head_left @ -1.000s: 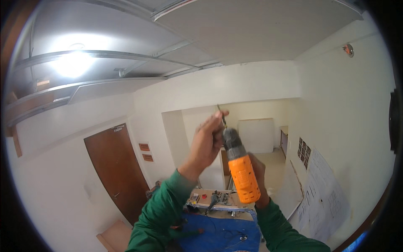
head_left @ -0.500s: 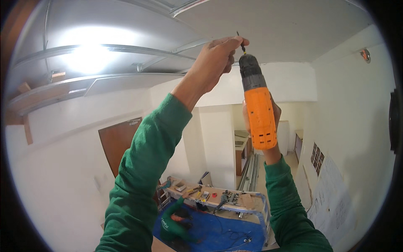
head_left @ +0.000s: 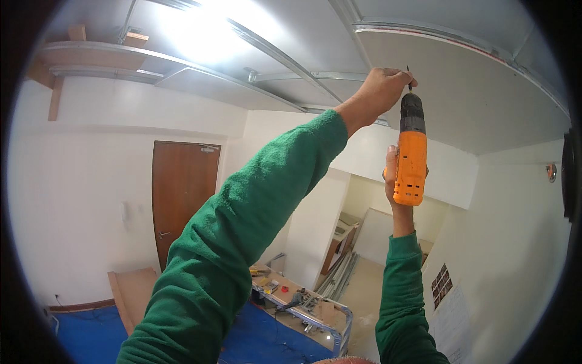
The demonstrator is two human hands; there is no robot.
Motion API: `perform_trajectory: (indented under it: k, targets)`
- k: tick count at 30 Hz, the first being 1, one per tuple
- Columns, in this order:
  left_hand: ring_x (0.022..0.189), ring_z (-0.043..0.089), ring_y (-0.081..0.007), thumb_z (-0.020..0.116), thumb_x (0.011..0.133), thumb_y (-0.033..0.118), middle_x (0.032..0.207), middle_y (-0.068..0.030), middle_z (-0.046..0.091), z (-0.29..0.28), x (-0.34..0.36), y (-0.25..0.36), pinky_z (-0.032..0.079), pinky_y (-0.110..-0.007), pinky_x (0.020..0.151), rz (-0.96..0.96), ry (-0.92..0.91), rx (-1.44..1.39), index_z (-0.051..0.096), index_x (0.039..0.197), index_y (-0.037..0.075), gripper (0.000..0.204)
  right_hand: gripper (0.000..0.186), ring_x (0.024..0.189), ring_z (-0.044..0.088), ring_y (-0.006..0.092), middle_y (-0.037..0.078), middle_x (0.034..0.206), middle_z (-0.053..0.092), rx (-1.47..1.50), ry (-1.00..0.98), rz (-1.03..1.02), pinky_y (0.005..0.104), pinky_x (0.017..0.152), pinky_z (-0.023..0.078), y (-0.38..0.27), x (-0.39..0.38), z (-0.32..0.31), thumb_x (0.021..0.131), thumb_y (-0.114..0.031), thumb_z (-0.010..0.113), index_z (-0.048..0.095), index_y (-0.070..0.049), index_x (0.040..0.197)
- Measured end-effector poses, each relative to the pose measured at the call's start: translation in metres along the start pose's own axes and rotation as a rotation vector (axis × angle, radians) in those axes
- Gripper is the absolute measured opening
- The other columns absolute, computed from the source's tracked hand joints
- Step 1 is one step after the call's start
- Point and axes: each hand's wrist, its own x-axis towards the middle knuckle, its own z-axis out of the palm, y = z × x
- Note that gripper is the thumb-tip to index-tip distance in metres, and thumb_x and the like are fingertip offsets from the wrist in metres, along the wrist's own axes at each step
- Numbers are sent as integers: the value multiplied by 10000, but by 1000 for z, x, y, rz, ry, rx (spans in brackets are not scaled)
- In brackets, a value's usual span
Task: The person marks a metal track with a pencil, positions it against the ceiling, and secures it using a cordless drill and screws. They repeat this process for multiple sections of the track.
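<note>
My right hand (head_left: 391, 165) is wrapped round the grip of an orange and black cordless drill (head_left: 412, 164), raised overhead and pointing up at the ceiling. The drill's body hides most of its fingers. Just above the chuck, my left hand (head_left: 381, 91) pinches a small dark screw (head_left: 408, 69) with thumb and fingers. The screw's tip points upward, and its lower end lines up with the driver bit. Behind the tip spreads a pale ceiling board (head_left: 448, 91); whether they touch I cannot tell.
Metal ceiling channels (head_left: 267, 45) run overhead beside a bright lamp (head_left: 209, 30). Below stands a work platform (head_left: 324, 309) with tools on it, over a blue floor sheet (head_left: 260, 333). Metal profiles (head_left: 339, 273) lie behind it. A brown door (head_left: 182, 194) is at left.
The view has turned, so my hands and the drill now appear farther right, with more ceiling framing showing. The co-worker in green below is out of sight. Both grips stay the same.
</note>
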Motion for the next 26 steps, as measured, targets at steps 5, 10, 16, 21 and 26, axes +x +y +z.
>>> perform_trajectory:
  k: [5, 10, 16, 21, 26]
  targets:
    - [702, 409, -121, 496, 1057, 307, 820, -2, 450, -3, 3, -4, 401, -317, 621, 17, -9, 9, 759, 1159, 77, 364, 110, 660, 643, 190, 70, 799, 673, 39, 23, -22, 322, 662, 537, -2, 5, -3, 949, -107, 734, 666, -30, 987]
    - [871, 592, -193, 500, 1048, 191, 1075, -88, 643, 2, 10, -5, 522, -349, 758, -1, -55, 7, 745, 1197, 54, 317, 108, 672, 651, 195, 76, 814, 687, -1, 69, -107, 328, 673, 542, 3, 5, -10, 945, -97, 741, 679, -25, 997]
    - [855, 574, -182, 479, 1079, 73, 1077, -66, 623, -4, 28, -21, 547, -332, 794, 411, -24, 474, 722, 1270, 103, 311, 109, 682, 660, 204, 75, 820, 698, -24, 52, -102, 325, 701, 547, 11, 21, -1, 942, -92, 747, 682, -20, 991]
    - [823, 491, -151, 527, 1094, 210, 984, -16, 533, -30, 47, -7, 467, -292, 763, 142, -31, 150, 751, 1215, 116, 272, 127, 675, 655, 188, 51, 778, 673, 188, 88, -45, 324, 684, 535, 8, 44, 38, 947, -124, 753, 668, -30, 965]
    - [928, 519, -186, 602, 992, 304, 1038, -46, 625, -48, 70, -8, 496, -407, 845, -72, 31, -46, 786, 1112, 124, 284, 153, 662, 651, 202, 32, 767, 674, 351, 94, 8, 353, 674, 536, 11, 52, 72, 975, -181, 735, 669, -45, 956]
